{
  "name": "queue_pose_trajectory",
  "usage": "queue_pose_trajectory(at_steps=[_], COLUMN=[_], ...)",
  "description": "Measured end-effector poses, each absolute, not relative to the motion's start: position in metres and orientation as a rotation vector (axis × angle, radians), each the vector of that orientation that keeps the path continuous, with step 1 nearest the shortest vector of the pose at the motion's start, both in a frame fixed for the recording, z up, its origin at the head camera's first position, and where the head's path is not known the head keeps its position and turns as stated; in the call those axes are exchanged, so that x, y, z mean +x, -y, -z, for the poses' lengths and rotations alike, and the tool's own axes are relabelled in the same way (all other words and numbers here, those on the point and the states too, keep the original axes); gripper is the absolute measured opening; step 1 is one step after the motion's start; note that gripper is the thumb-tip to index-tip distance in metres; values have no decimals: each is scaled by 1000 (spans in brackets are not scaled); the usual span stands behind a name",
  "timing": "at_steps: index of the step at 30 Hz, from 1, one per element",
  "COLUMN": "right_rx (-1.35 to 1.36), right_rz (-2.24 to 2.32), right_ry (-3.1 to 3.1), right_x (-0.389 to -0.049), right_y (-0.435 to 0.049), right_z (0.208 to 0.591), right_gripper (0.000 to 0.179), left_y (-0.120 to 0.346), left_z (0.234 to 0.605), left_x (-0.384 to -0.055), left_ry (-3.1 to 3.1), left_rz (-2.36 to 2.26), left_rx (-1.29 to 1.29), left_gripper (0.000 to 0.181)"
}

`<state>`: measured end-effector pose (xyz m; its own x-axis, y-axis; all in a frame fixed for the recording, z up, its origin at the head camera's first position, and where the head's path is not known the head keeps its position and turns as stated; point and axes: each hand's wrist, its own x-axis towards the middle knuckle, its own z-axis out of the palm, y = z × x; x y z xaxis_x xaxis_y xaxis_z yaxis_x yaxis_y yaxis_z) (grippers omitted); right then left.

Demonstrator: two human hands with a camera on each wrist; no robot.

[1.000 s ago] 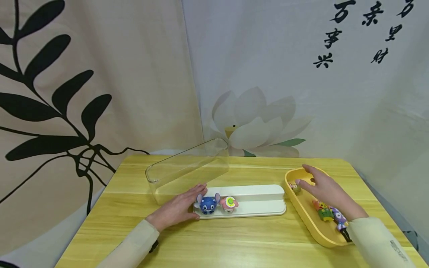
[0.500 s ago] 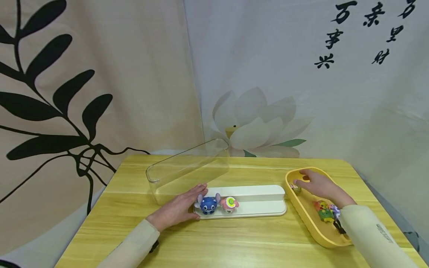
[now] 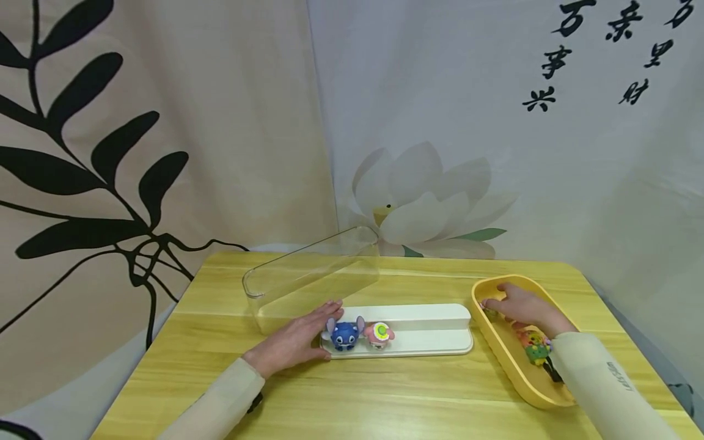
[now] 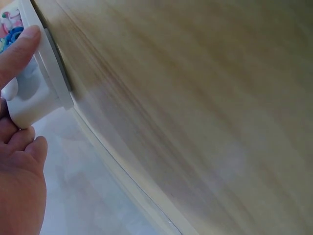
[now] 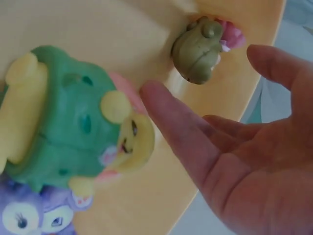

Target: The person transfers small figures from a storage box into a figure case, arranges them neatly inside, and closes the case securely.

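My left hand (image 3: 297, 343) holds the left end of a long white stepped display base (image 3: 431, 344), thumb at the front edge and fingers behind. On the base's lower step stand a blue big-eared figurine (image 3: 344, 336) and a pink one (image 3: 379, 335) with a yellow-green and white round top. My right hand (image 3: 525, 307) reaches into a yellow tray (image 3: 503, 349). In the right wrist view, its thumb and forefinger stand apart near a small olive figurine (image 5: 195, 53) with a pink part, apparently not touching it. A green-clad yellow figurine (image 5: 73, 117) and a purple one (image 5: 41, 210) lie nearer.
Behind the left hand, a clear plastic cover (image 3: 313, 278) sits on the wooden table (image 3: 385, 397). Its right end is raised in view. Patterned cloths (image 3: 247, 122) hang behind the table.
My right hand has come down into the yellow tray, moving closer to the small olive figurine. The left hand stays at the white base. The head view has shifted slightly.
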<state>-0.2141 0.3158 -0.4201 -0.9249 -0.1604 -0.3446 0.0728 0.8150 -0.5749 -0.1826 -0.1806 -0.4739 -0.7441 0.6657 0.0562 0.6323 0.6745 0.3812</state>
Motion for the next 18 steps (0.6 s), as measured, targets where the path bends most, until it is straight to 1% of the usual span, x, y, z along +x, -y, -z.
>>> queue_pose_trajectory(at_steps=[4,7,14,18], right_rx=[-55,-70,-189,-252], right_rz=[850,844,836,861], right_ry=[-2605,-2599,-2606,-2606], right_x=[-215,-215,-216,-215], right_y=[-312,-310,-308,-309], right_z=[421,421,424,426], right_gripper=[83,76,40,32], left_y=[180,180,179,180], left_z=[474,474,474,474], left_x=[-182,-182,-182,-182], left_ry=[-2791,-2793,-2796,-2799], left_rz=[-583,-577,-568,-566], left_rx=[1083,1082,1071,1069], left_gripper=[92,92,91,92])
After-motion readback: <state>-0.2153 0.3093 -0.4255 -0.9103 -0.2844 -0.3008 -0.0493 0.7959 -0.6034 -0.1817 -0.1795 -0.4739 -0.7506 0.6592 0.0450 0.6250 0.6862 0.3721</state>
